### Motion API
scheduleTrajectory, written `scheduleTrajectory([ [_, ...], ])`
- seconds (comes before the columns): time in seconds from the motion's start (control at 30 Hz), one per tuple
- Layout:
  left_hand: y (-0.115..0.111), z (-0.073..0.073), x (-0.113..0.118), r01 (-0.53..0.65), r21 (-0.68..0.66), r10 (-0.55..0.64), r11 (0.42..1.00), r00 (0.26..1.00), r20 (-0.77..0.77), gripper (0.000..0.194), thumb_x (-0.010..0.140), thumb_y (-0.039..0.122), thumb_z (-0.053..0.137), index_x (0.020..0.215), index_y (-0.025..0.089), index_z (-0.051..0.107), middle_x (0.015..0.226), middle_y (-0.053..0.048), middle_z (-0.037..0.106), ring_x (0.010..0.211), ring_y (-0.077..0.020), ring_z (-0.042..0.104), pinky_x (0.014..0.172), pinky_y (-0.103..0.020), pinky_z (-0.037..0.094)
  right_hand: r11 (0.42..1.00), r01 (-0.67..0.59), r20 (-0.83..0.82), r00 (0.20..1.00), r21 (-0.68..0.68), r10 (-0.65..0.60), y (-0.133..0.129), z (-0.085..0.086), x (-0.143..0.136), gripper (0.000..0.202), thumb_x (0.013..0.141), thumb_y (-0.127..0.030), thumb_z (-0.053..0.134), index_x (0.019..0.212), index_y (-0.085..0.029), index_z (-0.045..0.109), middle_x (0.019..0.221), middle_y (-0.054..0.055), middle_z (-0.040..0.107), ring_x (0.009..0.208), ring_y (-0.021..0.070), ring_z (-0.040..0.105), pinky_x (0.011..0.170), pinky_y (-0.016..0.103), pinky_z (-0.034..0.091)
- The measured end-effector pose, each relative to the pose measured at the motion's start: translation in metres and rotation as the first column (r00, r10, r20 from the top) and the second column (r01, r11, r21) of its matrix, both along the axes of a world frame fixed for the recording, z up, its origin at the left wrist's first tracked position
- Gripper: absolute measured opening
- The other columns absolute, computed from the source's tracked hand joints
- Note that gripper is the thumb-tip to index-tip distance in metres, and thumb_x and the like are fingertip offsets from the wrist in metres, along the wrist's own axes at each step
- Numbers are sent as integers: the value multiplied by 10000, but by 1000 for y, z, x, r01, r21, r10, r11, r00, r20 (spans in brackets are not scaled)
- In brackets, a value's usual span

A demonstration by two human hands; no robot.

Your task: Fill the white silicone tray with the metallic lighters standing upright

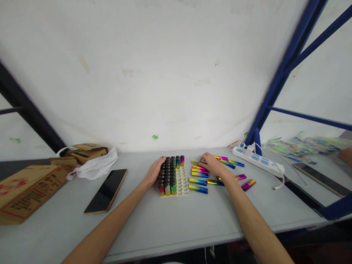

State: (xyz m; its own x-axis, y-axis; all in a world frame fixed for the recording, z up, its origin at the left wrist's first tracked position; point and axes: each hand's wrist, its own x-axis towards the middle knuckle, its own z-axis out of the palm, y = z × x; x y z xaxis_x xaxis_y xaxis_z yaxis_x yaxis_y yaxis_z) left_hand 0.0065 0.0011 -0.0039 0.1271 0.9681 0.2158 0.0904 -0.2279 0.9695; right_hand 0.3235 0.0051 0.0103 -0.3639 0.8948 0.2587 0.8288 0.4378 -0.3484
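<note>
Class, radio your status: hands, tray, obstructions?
Left hand at left edge of white tray. Right hand among loose shiny tubes. Tray partly filled, no obstruction seen.

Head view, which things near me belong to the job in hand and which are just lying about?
In use, it seems: white tray, upright black-topped pieces, loose metallic pieces.
Apparently just lying about: black phone, large cardboard box, white bag, power strip.

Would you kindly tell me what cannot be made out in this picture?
Head view throughout:
Right hand: its own back hides whether it grips any of the loose shiny pieces.
White tray: the standing pieces hide its slots on the left.
Another person's hand: cut off by the right edge.
Cardboard box: its print is too small and blurred to read.
</note>
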Motion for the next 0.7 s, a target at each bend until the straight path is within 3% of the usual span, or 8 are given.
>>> scheduleTrajectory([
  [0.1, 0, 0, 1, 12, 3, -12, 1000, 1000, 18, 404, 855, 591, 525, 846, 196, 613, 873, -17, 668, 891, -216, 581, 891, -333, 445, 999, 41, -41, 998, -11, -41, -4, 5, -7, 139, 895, -230, 616, 991, -138, 654, 983, 102, 686, 886, 197, 618, 833, 311, 455],
  [0.2, 1, -1, 1, 17, 1, -17, 1000, 999, 41, 394, 856, 588, 537, 835, 200, 602, 865, -10, 663, 882, -213, 583, 883, -327, 443, 998, 57, -198, 979, 21, -51, -5, 12, -11, 191, 952, -271, 507, 1025, -141, 626, 902, 77, 696, 788, 177, 609, 756, 292, 442],
  [0.3, 2, -2, 1, 7, -1, -7, 1000, 999, 38, 402, 844, 599, 549, 823, 200, 591, 862, -15, 662, 886, -217, 584, 885, -331, 442, 988, 130, -425, 901, 83, -83, -5, 16, -15, 292, 953, -387, 476, 994, -150, 641, 817, 48, 679, 717, 166, 578, 697, 280, 420],
  [0.37, 2, -3, 0, 4, 3, -4, 1000, 1000, 28, 412, 842, 606, 544, 834, 197, 593, 877, -25, 664, 904, -223, 583, 892, -336, 442, 989, 141, -561, 823, 44, -92, -5, 17, -20, 355, 899, -487, 544, 928, -152, 659, 693, 10, 622, 628, 152, 514, 626, 269, 391],
  [0.47, 3, -3, 0, -2, 9, 2, 1000, 1000, 22, 409, 843, 606, 540, 843, 201, 594, 895, -39, 665, 926, -232, 578, 886, -337, 449, 996, 47, -730, 678, -72, -85, -7, 16, -35, 430, 834, -585, 603, 794, -159, 645, 576, -30, 513, 569, 133, 447, 579, 259, 369],
  [0.6, 3, -3, 0, -6, 2, 6, 1000, 1000, 21, 398, 836, 598, 551, 835, 202, 593, 897, -37, 669, 934, -236, 580, 892, -332, 446, 976, -124, -876, 471, -181, -103, -16, 15, -59, 479, 868, -664, 504, 806, -192, 562, 681, -9, 562, 635, 150, 544, 615, 266, 445],
  [0.7, 3, -2, 0, -3, 6, 3, 1000, 1000, 16, 377, 844, 579, 551, 819, 204, 582, 881, -20, 661, 920, -224, 577, 905, -324, 432, 935, -280, -902, 423, -218, -84, -26, 16, -75, 459, 900, -676, 428, 909, -223, 501, 733, -8, 573, 642, 154, 570, 614, 277, 487],
])
